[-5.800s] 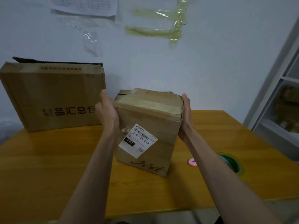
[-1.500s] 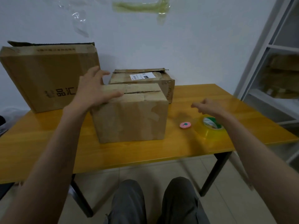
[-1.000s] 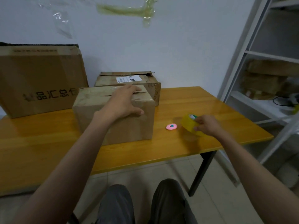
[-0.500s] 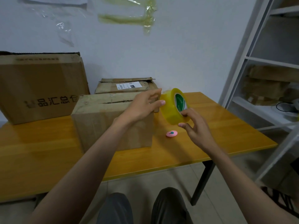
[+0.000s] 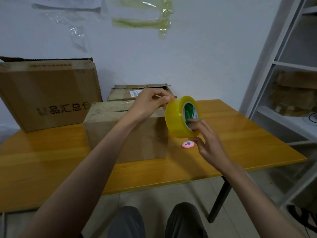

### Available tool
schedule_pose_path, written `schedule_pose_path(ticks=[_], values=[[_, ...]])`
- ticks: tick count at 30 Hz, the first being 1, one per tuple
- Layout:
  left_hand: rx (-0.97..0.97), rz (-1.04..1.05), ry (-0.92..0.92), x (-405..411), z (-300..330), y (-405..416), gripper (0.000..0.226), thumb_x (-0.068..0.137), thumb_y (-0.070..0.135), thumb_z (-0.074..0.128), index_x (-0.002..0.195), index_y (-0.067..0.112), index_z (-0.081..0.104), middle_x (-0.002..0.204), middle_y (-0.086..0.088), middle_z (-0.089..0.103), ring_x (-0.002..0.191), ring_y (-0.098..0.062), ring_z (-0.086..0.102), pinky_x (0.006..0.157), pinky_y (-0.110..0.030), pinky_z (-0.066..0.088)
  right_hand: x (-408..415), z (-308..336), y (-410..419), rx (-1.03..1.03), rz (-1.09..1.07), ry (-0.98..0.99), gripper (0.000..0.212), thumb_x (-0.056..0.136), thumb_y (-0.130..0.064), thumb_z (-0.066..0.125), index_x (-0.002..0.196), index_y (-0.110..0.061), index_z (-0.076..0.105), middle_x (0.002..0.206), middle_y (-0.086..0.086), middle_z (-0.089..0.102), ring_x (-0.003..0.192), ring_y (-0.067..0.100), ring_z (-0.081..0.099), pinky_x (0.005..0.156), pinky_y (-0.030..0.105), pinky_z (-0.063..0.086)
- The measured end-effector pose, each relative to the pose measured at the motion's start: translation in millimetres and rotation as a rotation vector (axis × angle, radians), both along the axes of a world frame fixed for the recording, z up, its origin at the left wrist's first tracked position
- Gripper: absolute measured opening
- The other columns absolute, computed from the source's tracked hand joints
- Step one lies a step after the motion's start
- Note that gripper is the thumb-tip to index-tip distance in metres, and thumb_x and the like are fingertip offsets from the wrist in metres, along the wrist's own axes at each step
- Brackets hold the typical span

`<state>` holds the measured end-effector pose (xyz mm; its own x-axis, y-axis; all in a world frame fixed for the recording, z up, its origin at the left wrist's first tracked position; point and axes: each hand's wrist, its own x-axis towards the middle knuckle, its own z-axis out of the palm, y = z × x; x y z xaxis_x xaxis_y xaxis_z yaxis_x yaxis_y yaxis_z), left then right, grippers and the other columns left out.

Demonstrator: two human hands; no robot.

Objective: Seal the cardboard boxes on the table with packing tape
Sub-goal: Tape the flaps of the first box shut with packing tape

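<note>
Now right hand (image 5: 208, 141) gripping yellow packing tape roll (image 5: 178, 115), fingers through core, above desk (image 5: 240, 134); left hand (image 5: 151, 102) pinching roll's top edge, probably finding tape end. Next: pulling strip over nearest cardboard box (image 5: 109, 121) seam.

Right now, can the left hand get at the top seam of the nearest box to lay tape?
Probably yes: the left hand hovers just above the nearest box, fingertips at the tape roll held by the right hand; nothing lies between.

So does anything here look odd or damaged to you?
Yes. Crumpled strips of used tape are stuck on the wall, oddly far from any box. The near box has a scuffed top with its seam gaping, and the big box has a ragged flap.
</note>
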<state>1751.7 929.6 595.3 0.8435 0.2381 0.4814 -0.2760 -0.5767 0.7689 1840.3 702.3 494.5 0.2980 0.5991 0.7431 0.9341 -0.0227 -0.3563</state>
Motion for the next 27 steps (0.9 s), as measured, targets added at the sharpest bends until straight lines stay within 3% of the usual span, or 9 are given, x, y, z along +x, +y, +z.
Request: schedule_pose_path(ticks=[3,7,10,12,15,18,23,27], values=[[-0.108,-0.062,0.043,-2,4,4,0.021,0.103,0.015,0.055,0.101,0.016,0.076,0.102,-0.004,0.077,0.099,-0.018,0.073,0.092,-0.031,0.058,-2,0,0,-0.011,-0.012,-0.033,0.044,0.086,0.019,0.064,0.112,-0.015,0.056,0.135,0.005,0.055,0.137,0.017,0.048,0.106,0.023,0.045],[-0.092,-0.09,0.142,-6,12,6,0.017,0.099,0.011,0.062,0.109,0.013,0.076,0.104,-0.002,0.077,0.098,-0.014,0.073,0.084,-0.024,0.058,-2,2,1,-0.06,-0.05,-0.088,0.051,0.084,0.023,0.062,0.115,-0.018,0.055,0.137,0.007,0.052,0.137,0.022,0.047,0.105,0.011,0.039],[-0.14,-0.071,0.242,-9,20,11,0.014,0.093,0.009,0.069,0.105,0.008,0.077,0.102,-0.008,0.077,0.093,-0.017,0.073,0.087,-0.026,0.059,-2,3,0,-0.1,-0.061,-0.129,0.047,0.083,0.026,0.058,0.114,-0.01,0.058,0.135,0.01,0.053,0.139,0.025,0.046,0.102,0.007,0.04],[-0.159,-0.047,0.315,-11,25,14,0.011,0.09,0.008,0.073,0.1,0.007,0.077,0.099,-0.01,0.077,0.089,-0.016,0.072,0.085,-0.026,0.059,-2,3,-1,-0.127,-0.063,-0.164,0.043,0.084,0.026,0.057,0.112,-0.006,0.06,0.133,0.01,0.054,0.142,0.025,0.044,0.101,0.011,0.044],[-0.132,-0.01,0.374,-12,30,16,0.009,0.087,0.01,0.077,0.095,0.006,0.078,0.095,-0.008,0.077,0.084,-0.014,0.071,0.081,-0.024,0.06,-2,5,-1,-0.153,-0.076,-0.195,0.039,0.085,0.022,0.059,0.112,-0.007,0.061,0.133,0.009,0.055,0.144,0.025,0.043,0.097,0.029,0.055],[-0.102,0.042,0.368,-12,31,13,0.011,0.087,0.009,0.077,0.096,0.003,0.077,0.089,-0.005,0.076,0.079,-0.01,0.07,0.073,-0.017,0.057,-4,5,-3,-0.141,-0.083,-0.213,0.034,0.087,0.015,0.06,0.112,-0.007,0.062,0.129,0.009,0.057,0.142,0.024,0.044,0.097,0.042,0.055],[-0.055,0.073,0.279,-9,31,3,0.006,0.095,0.007,0.067,0.096,0.003,0.072,0.083,0.0,0.07,0.077,-0.007,0.064,0.074,-0.015,0.055,-5,3,-4,-0.071,-0.078,-0.204,0.04,0.089,0.007,0.067,0.121,-0.014,0.055,0.127,0.002,0.055,0.13,0.022,0.051,0.113,0.055,0.041],[-0.087,0.053,0.216,-8,33,-5,0.01,0.097,0.005,0.064,0.088,0.009,0.067,0.083,-0.002,0.067,0.073,-0.005,0.064,0.072,-0.015,0.054,-5,2,-5,-0.043,-0.078,-0.197,0.03,0.098,-0.011,0.06,0.126,-0.015,0.051,0.125,0.003,0.057,0.124,0.02,0.053,0.125,0.045,0.026]])
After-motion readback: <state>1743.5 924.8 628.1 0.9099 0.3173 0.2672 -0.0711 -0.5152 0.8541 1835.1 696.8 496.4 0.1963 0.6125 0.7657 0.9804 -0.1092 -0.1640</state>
